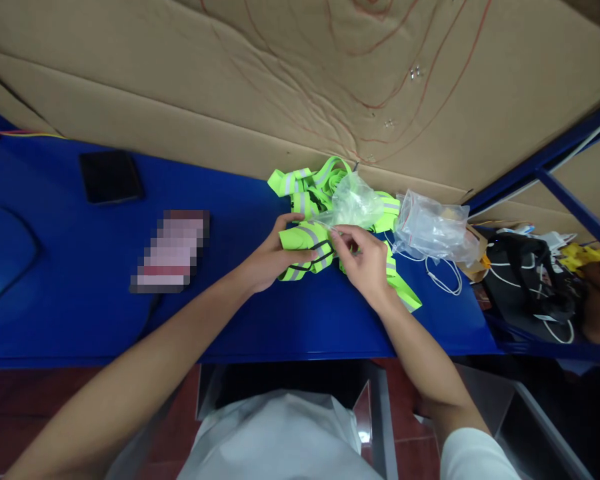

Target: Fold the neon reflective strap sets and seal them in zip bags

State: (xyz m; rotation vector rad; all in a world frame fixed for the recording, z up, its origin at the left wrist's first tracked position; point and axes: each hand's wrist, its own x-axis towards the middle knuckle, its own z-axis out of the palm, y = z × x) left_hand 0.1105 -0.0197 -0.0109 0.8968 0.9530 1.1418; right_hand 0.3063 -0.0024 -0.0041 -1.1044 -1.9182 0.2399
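Note:
My left hand point(275, 257) grips a folded neon-yellow reflective strap point(305, 237) with a grey stripe and a black elastic loop, its thumb across the front. Close beside it, my right hand point(363, 257) pinches the edge of a clear plastic bag point(357, 200) between thumb and index finger. The bag lies over more neon straps behind the hands. A coiled neon strap point(330, 180) rests against the cardboard at the back. Another loose strap end point(405, 293) sticks out below my right wrist. What lies under the bag is partly hidden.
Clear plastic bags point(430, 227) lie to the right, near a white cord point(445, 277). A blurred-out phone point(173, 250) and a black flat object point(110, 175) are on the blue table point(60, 267). A cardboard wall point(180, 80) borders the back; a black bag point(525, 273) stands beyond the right edge.

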